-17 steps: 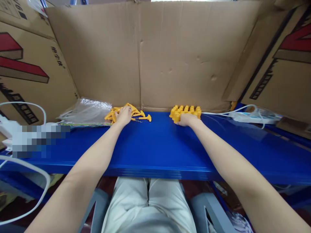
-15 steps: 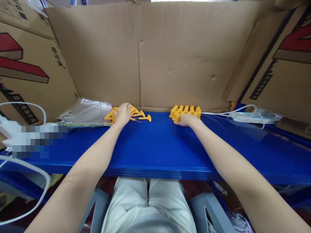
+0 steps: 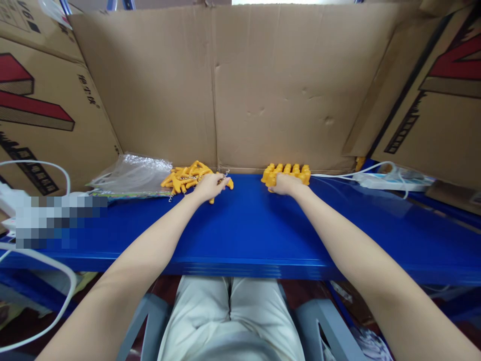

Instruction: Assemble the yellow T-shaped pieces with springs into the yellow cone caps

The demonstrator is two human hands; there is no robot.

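Observation:
In the head view, a loose pile of yellow-handled corkscrews point(image 3: 180, 180) with thin metal spirals lies at the back of the table, left of the middle. My left hand point(image 3: 209, 187) is at the pile's right end, its fingers closed round a corkscrew point(image 3: 212, 200) whose yellow end pokes out below. A metal spiral sticks up beyond the fingertips. Farther right, yellow knobbed pieces point(image 3: 287, 169) stand packed in rows against the cardboard. My right hand point(image 3: 287, 184) is closed at their front left corner; its fingertips are mostly hidden, and it seems to grip one of these pieces.
Clear plastic bags point(image 3: 137, 170) lie left of the pile. A tall cardboard sheet point(image 3: 263, 85) walls the back of the blue table point(image 3: 244, 230), with printed boxes at both sides. A white power strip point(image 3: 393, 181) and cable lie at the right; white cables point(image 3: 56, 265) hang at the left.
My left hand has moved right and slightly toward me, from atop the pile to its right end, and corkscrews have shifted. My right hand has stayed nearly still at the yellow rows.

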